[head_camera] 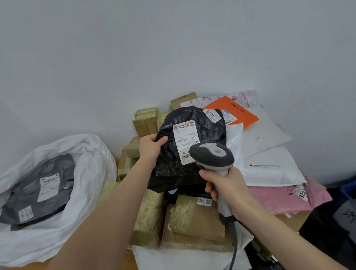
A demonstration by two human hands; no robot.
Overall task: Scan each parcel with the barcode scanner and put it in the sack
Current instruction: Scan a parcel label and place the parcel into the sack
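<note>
Left hand (151, 146) gripping crinkled black plastic parcel (187, 155) by its edge, right hand (227, 185) clasping grey handheld barcode scanner (213, 154), aiming at its white label (185, 141)

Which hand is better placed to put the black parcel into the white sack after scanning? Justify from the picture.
Left. The left hand grips the black parcel, and the white sack lies open to the left; the right hand holds the barcode scanner.
</note>
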